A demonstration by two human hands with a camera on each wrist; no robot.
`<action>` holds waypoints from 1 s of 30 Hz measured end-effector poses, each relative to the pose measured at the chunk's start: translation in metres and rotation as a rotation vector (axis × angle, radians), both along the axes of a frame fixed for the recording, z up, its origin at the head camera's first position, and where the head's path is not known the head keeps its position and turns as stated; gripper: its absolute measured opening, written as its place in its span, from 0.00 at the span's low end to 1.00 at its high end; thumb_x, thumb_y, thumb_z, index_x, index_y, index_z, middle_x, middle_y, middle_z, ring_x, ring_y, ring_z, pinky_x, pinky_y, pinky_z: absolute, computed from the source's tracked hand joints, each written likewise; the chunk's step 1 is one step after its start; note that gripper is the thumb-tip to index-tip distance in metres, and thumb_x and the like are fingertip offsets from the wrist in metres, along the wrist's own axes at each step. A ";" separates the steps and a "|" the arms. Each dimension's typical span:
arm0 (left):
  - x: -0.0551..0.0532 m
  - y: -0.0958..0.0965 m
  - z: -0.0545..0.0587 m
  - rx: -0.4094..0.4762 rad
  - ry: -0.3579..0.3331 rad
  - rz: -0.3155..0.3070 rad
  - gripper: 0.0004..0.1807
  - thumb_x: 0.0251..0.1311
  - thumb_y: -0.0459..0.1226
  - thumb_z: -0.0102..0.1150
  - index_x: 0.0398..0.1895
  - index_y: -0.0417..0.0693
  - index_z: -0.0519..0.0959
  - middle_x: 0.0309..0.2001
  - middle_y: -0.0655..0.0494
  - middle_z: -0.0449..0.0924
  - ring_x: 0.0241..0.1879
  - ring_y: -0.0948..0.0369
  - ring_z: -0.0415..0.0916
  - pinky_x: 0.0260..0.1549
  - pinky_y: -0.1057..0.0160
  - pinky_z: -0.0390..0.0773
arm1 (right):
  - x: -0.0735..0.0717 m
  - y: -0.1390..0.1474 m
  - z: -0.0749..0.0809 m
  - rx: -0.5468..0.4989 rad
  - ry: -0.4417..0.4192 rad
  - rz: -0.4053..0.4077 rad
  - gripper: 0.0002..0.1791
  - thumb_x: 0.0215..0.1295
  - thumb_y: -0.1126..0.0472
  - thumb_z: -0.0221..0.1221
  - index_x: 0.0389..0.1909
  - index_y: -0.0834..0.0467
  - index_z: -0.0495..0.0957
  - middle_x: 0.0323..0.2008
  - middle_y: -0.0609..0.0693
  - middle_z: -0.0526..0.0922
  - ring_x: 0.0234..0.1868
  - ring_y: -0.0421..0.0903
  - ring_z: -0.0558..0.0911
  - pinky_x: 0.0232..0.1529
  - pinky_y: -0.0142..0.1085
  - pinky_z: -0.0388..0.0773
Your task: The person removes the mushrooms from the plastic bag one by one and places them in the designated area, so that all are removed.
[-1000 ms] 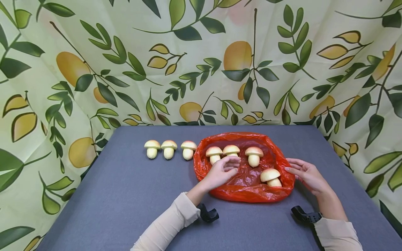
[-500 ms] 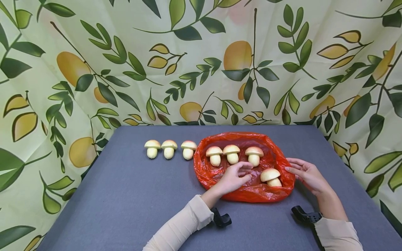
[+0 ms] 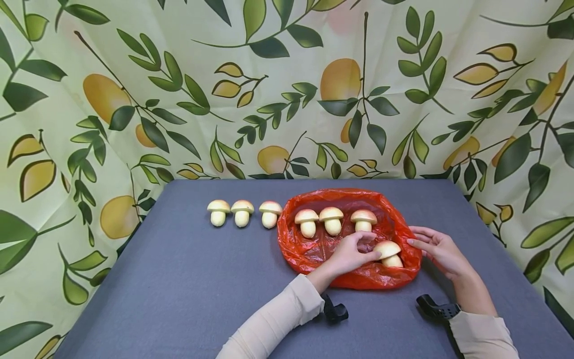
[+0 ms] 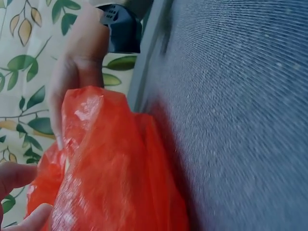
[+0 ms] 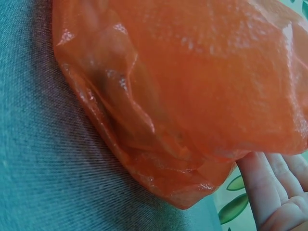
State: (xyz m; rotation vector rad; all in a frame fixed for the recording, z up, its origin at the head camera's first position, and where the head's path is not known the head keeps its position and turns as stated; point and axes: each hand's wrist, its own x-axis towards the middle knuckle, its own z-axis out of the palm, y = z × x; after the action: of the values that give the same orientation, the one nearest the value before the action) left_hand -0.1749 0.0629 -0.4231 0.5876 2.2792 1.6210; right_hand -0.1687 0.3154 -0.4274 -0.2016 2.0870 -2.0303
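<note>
A red plastic bag lies with its mouth spread wide. Inside stand three mushrooms in a row, the left mushroom, middle mushroom and right mushroom. A fourth mushroom leans near the bag's right side. My left hand reaches over the bag's front, thumb tip right at that leaning mushroom's cap, fingers apart from the thumb. At the right rim my right hand holds the bag edge between thumb and fingers. In the right wrist view, its fingers show behind the red plastic.
Left of the bag, three more mushrooms stand in a row on the grey-blue table; the nearest one is close to the rim. A curtain with printed leaves and fruit rises behind the table. A black strap device sits on the left wrist.
My left hand has moved right across the bag, from in front of the middle mushroom to the leaning mushroom. My right hand stays at the rim.
</note>
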 end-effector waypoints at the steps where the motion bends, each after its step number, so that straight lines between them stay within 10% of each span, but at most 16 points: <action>1: -0.001 0.003 -0.001 0.005 -0.021 -0.001 0.25 0.58 0.37 0.64 0.59 0.39 0.74 0.57 0.44 0.80 0.56 0.54 0.80 0.53 0.69 0.79 | 0.000 0.000 0.000 -0.004 -0.001 0.001 0.19 0.69 0.69 0.53 0.42 0.38 0.79 0.38 0.32 0.86 0.37 0.29 0.85 0.36 0.23 0.82; 7: -0.005 0.016 -0.008 0.039 -0.109 0.037 0.26 0.55 0.37 0.68 0.58 0.43 0.76 0.55 0.48 0.82 0.52 0.64 0.80 0.46 0.77 0.76 | -0.001 0.001 -0.002 0.030 -0.007 -0.005 0.19 0.69 0.68 0.52 0.42 0.36 0.78 0.38 0.30 0.86 0.37 0.29 0.84 0.36 0.23 0.82; 30: 0.000 0.037 -0.020 -0.187 -0.034 0.118 0.31 0.49 0.42 0.72 0.59 0.51 0.75 0.55 0.57 0.81 0.48 0.70 0.77 0.48 0.76 0.75 | 0.000 -0.001 -0.002 0.096 -0.002 -0.014 0.18 0.69 0.65 0.54 0.42 0.34 0.77 0.38 0.28 0.85 0.38 0.28 0.84 0.38 0.23 0.82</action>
State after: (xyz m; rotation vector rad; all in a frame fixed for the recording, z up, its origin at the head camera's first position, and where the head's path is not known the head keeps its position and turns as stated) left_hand -0.1750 0.0996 -0.4433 0.3840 2.4459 1.4338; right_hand -0.1686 0.3141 -0.4293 -0.1699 2.1847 -1.9309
